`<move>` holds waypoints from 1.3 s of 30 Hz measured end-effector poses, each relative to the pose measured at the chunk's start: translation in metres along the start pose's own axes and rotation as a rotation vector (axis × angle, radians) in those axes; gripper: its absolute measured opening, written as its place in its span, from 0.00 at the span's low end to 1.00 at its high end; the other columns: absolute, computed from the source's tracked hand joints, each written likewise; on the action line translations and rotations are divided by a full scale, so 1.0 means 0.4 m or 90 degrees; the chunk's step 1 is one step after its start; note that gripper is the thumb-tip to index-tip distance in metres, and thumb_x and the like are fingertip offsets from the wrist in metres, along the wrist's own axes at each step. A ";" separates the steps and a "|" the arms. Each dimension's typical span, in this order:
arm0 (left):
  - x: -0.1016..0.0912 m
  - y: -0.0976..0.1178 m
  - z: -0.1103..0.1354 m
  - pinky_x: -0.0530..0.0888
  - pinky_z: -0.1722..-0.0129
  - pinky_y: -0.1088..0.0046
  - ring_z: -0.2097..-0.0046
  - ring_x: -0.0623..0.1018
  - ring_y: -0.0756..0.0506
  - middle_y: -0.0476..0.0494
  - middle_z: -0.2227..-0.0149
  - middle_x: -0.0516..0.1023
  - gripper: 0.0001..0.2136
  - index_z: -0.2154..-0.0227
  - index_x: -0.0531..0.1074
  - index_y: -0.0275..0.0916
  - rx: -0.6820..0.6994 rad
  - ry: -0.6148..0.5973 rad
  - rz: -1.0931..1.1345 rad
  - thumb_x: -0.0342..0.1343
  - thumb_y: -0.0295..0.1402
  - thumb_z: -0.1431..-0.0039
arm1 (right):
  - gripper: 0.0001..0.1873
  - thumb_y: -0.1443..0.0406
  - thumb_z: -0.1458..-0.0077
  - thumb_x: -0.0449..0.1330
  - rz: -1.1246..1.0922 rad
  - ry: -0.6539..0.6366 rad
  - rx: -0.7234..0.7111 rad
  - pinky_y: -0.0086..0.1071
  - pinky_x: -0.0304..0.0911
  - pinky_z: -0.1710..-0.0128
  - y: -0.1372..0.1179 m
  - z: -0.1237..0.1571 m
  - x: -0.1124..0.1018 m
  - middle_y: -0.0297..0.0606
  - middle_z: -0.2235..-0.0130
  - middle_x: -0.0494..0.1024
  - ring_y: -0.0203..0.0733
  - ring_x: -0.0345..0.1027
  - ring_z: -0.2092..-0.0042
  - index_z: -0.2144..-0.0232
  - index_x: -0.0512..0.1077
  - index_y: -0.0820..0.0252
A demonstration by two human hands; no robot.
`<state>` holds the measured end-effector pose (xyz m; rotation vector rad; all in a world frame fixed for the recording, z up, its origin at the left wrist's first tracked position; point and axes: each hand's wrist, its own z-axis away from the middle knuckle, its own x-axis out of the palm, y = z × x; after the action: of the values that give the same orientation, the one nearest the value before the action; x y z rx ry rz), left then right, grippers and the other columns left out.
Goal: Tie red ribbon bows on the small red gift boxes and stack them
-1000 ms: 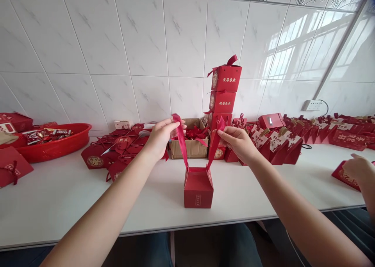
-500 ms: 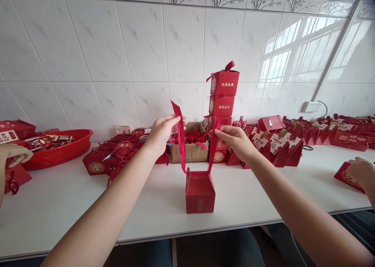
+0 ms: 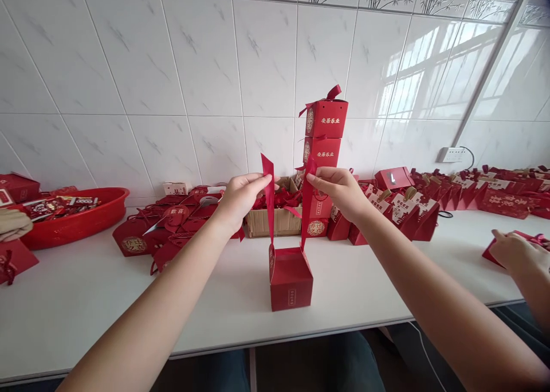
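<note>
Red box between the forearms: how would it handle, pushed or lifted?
The red box probably feels stiff: crisp-folded, card-like walls. Pushed, it should slide rather than roll, its base flat on the smooth-looking table. The ribbon looks thin and flexible, so lifting by it may let the box swing.

At lower centre, the box [image 3: 291, 289] looks like smooth, matt card, and the ribbon [image 3: 269, 203] rising from it like thin cloth with a soft sheen. The basin [image 3: 97, 215] at left is smooth, glossy plastic; the wrappers [image 3: 71, 202] in it are shiny film. The carton [image 3: 275, 224] at mid-frame is dull, ridged cardboard. Across the top, the tiles [image 3: 206, 65] are glazed and reflective. The tabletop [image 3: 365, 289] below looks smooth, faintly satin.
</note>
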<state>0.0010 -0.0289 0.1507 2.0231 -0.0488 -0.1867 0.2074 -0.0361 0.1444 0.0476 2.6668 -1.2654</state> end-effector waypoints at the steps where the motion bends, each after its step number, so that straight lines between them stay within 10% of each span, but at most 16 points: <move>1: 0.003 0.000 0.002 0.70 0.50 0.66 0.54 0.78 0.41 0.43 0.63 0.82 0.12 0.64 0.80 0.39 0.000 0.003 0.001 0.59 0.41 0.47 | 0.21 0.57 0.47 0.61 0.002 0.000 0.000 0.30 0.39 0.77 0.001 0.001 0.001 0.26 0.80 0.52 0.29 0.43 0.77 0.83 0.60 0.60; 15: 0.016 -0.008 0.005 0.73 0.54 0.64 0.60 0.79 0.42 0.41 0.65 0.82 0.16 0.61 0.78 0.38 0.000 -0.056 0.068 0.60 0.43 0.48 | 0.12 0.58 0.48 0.61 -0.031 -0.013 0.004 0.30 0.62 0.70 0.006 0.001 0.008 0.33 0.74 0.73 0.34 0.66 0.71 0.75 0.70 0.61; 39: 0.040 -0.019 0.004 0.73 0.57 0.67 0.62 0.79 0.44 0.44 0.67 0.82 0.14 0.69 0.77 0.38 0.063 -0.052 0.017 0.61 0.44 0.49 | 0.13 0.57 0.51 0.64 -0.110 -0.005 0.035 0.34 0.69 0.66 0.023 -0.016 0.032 0.37 0.70 0.79 0.39 0.74 0.67 0.67 0.69 0.59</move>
<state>0.0161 -0.0287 0.1414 2.1116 -0.1393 -0.2542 0.1948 -0.0259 0.1391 -0.1832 2.6772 -1.3861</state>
